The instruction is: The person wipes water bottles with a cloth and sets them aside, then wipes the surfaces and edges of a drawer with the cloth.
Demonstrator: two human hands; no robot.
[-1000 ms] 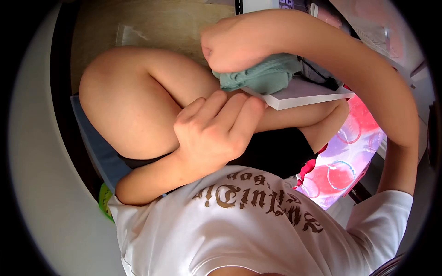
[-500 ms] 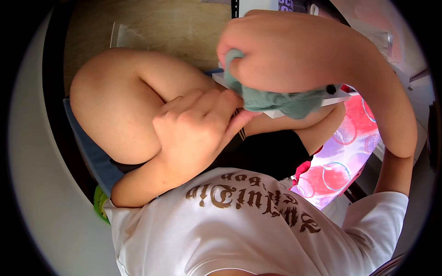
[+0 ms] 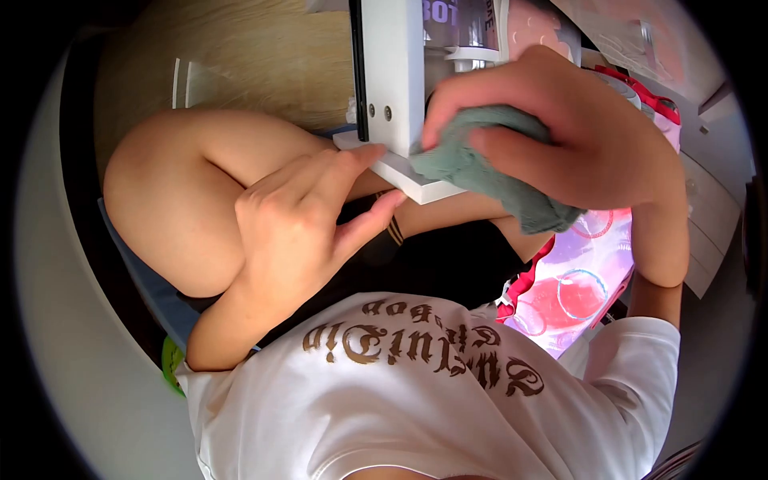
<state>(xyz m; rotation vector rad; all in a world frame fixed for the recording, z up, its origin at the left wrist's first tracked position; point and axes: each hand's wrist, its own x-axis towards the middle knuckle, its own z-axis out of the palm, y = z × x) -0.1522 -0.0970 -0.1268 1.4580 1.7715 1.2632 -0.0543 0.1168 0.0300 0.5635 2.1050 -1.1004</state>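
My left hand has its thumb and a finger at the near corner of a white board, gripping the edge. A white upright panel with two screws and a dark strip rises from that board. My right hand is wrapped round a crumpled grey-green cloth, which lies against the base of the panel and the board beside it. Some of the cloth hangs below the fingers, and the hand is slightly blurred.
Crossed bare legs lie under the board. A wooden surface is at the upper left. Behind the panel stands a clear container with purple lettering. A pink and purple patterned item is at the right, a green object at the lower left.
My right hand has moved right with the cloth, uncovering the upright panel and its screws. My left hand has shifted left, its thumb and finger now more spread. The view has shifted a little.
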